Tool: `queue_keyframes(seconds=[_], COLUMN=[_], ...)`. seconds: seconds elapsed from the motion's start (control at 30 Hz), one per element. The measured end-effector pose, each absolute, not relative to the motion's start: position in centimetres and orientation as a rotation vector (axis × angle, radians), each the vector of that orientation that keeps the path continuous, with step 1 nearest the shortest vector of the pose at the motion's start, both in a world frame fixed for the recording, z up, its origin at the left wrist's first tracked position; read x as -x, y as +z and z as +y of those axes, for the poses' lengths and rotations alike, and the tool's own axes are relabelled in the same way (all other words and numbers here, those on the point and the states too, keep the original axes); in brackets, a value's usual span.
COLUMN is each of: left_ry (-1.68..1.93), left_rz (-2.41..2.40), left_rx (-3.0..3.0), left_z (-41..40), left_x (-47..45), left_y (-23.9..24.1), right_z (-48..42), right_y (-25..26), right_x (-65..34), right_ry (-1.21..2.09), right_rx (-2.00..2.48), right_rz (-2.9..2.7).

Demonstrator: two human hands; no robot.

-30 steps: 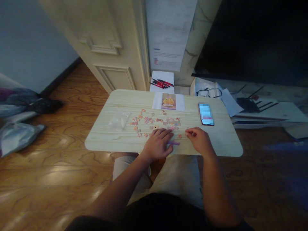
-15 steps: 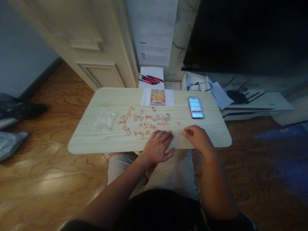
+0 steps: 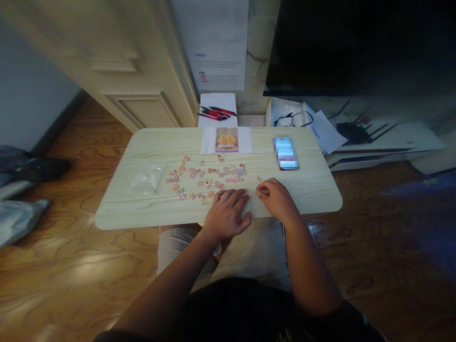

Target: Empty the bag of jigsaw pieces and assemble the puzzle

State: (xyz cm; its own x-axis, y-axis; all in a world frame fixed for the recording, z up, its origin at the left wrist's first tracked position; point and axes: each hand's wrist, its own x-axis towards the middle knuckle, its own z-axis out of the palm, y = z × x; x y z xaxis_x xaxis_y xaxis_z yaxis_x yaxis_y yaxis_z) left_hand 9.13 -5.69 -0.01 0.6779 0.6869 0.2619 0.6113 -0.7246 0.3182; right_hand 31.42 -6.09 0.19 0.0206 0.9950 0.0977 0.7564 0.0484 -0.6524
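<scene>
I have a single view, from the camera worn on my head, looking forward and down past my forearms (image 3: 183, 270). It sits far enough back to span the worktop (image 3: 117, 204) from side to side, my left grip (image 3: 224, 213) and right grip (image 3: 278, 199) near the middle, floor (image 3: 71, 275) on both flanks.

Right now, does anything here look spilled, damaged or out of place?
Nothing looks plainly spilled or damaged. The puzzle pieces lie scattered beside the plastic bag, ordinary for loose pieces. Slightly untidy: the red-and-black pens, heaped loosely on the white surface beyond the table.
</scene>
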Motion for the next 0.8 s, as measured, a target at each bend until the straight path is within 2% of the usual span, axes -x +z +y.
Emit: queue_keyframes(seconds=[0.8], left_ry=[0.528], left_rz=[1.06], left_rx=[-2.633], left_z=[-5.8], left_x=[-8.8], left_y=[0.0], right_z=[-4.7], right_y=[0.4], right_x=[-30.2], right_ry=[0.575], right_rx=[1.805], right_rz=[-1.775])
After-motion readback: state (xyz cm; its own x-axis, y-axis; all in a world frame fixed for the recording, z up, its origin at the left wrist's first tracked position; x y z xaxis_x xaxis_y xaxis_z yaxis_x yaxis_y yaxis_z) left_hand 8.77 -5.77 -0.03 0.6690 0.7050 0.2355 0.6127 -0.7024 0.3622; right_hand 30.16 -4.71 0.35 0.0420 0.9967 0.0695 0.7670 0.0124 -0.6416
